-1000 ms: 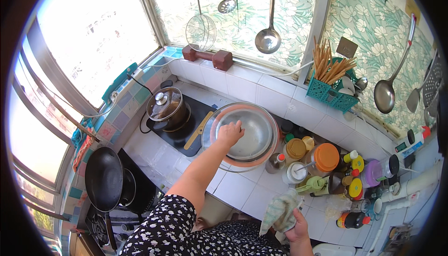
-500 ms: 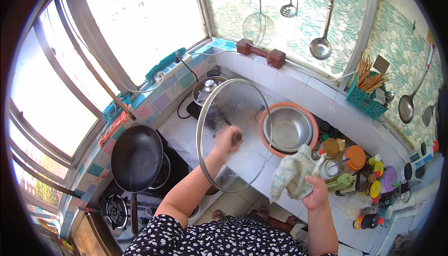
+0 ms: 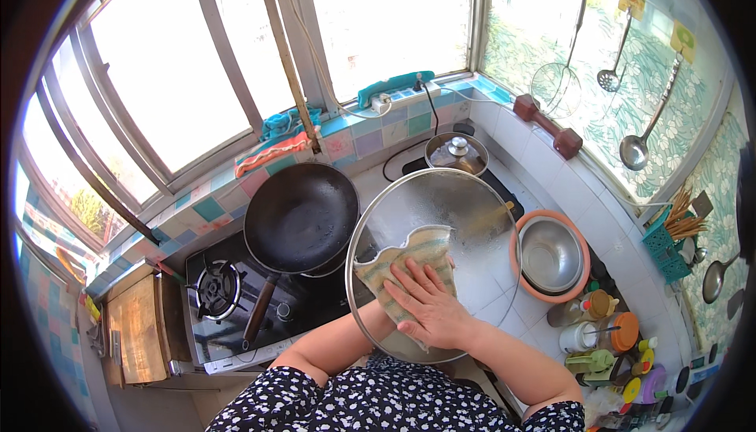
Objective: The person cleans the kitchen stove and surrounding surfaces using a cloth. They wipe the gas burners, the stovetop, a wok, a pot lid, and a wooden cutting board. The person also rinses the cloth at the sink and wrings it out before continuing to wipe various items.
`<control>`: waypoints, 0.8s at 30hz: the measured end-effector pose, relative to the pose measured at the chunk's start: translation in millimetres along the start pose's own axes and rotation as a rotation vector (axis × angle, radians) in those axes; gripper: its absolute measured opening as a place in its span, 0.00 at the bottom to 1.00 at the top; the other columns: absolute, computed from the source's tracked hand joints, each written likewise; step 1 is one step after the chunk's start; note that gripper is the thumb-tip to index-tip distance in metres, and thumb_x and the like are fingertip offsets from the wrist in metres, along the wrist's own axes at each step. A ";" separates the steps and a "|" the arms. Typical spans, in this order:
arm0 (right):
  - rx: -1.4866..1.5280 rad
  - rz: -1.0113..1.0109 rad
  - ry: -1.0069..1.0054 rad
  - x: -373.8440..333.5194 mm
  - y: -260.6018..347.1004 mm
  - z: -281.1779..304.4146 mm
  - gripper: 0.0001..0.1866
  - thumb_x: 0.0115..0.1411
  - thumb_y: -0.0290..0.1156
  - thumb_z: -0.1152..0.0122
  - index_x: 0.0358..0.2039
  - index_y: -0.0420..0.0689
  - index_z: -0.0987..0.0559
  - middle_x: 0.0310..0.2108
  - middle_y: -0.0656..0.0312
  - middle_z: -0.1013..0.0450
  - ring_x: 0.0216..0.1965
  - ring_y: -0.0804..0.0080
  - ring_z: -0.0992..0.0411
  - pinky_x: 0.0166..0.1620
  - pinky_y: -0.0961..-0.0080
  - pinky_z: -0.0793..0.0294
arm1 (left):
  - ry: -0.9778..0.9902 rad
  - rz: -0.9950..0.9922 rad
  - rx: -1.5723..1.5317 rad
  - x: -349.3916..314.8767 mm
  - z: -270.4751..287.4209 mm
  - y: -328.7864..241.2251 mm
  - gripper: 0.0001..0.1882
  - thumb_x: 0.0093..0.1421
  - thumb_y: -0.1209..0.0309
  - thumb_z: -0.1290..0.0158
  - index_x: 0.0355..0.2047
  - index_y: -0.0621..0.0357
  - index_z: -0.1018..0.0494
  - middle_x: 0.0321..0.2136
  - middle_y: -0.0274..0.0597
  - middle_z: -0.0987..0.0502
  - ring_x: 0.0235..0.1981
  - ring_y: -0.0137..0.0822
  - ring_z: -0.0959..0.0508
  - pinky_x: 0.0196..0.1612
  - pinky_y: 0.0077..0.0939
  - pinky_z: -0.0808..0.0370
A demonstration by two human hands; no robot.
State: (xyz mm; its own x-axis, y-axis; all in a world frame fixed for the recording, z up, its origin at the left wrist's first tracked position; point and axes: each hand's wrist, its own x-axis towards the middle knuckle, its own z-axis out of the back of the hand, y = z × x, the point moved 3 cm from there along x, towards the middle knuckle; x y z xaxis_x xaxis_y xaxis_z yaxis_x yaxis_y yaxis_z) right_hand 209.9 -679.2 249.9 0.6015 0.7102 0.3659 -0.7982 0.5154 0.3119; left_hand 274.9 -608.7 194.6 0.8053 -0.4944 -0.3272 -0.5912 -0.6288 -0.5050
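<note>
A large round glass lid (image 3: 405,203) with a metal rim is held up in front of me. My left hand (image 3: 378,318) is behind it, its wrist seen through the glass; its fingers are mostly hidden by the cloth, and it supports the lid from the knob side. Over the lid's near face lies a pale striped cloth (image 3: 383,266). My right hand (image 3: 425,300) presses flat on that cloth with its fingers stretched and slightly apart. Water drops and mist show on the glass.
A black wok (image 3: 303,215) sits on the gas stove (image 3: 315,298) to the left. Behind the lid stands a small lidded pot (image 3: 450,156). Steel bowls in an orange basin (image 3: 584,278) are at right, near several jars (image 3: 622,331). A wooden board (image 3: 138,326) leans far left.
The cloth has moved left from beside the jars onto the lid, and my right hand now lies flat on it. The view has turned left. My left hand still supports the lid.
</note>
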 end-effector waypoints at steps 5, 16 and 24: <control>-0.119 0.094 -0.182 51.6 -6.9 14.7 0.29 0.62 0.43 0.54 0.63 0.50 0.39 0.66 0.60 0.49 0.67 0.59 0.52 0.66 0.58 0.55 | -0.029 -0.087 0.020 -1.3 8.3 -7.6 0.19 0.63 0.52 0.56 0.38 0.56 0.31 0.26 0.40 0.27 0.20 0.30 0.31 0.22 0.21 0.33; -0.206 -0.306 -0.599 100.9 -90.9 73.7 0.28 0.61 0.33 0.57 0.62 0.41 0.40 0.65 0.54 0.47 0.65 0.58 0.49 0.66 0.63 0.52 | 0.065 -0.349 -0.025 -2.9 -24.9 -49.7 0.11 0.63 0.57 0.59 0.32 0.49 0.34 0.17 0.36 0.34 0.12 0.25 0.45 0.14 0.18 0.48; 0.076 -0.404 -0.318 25.7 -79.8 50.8 0.29 0.59 0.27 0.56 0.62 0.38 0.42 0.64 0.46 0.48 0.65 0.50 0.50 0.65 0.61 0.50 | -0.011 -0.487 -0.160 1.2 -17.3 -68.4 0.10 0.61 0.59 0.58 0.30 0.49 0.33 0.15 0.36 0.36 0.13 0.25 0.43 0.15 0.17 0.47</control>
State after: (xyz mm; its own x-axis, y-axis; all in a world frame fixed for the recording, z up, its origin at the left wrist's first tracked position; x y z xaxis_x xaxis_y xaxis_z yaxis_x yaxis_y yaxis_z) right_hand 290.8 -726.4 278.9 0.8510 0.2748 0.4475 -0.5025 0.6736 0.5420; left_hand 315.5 -576.7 242.6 0.9889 -0.1152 -0.0934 -0.1459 -0.8689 -0.4730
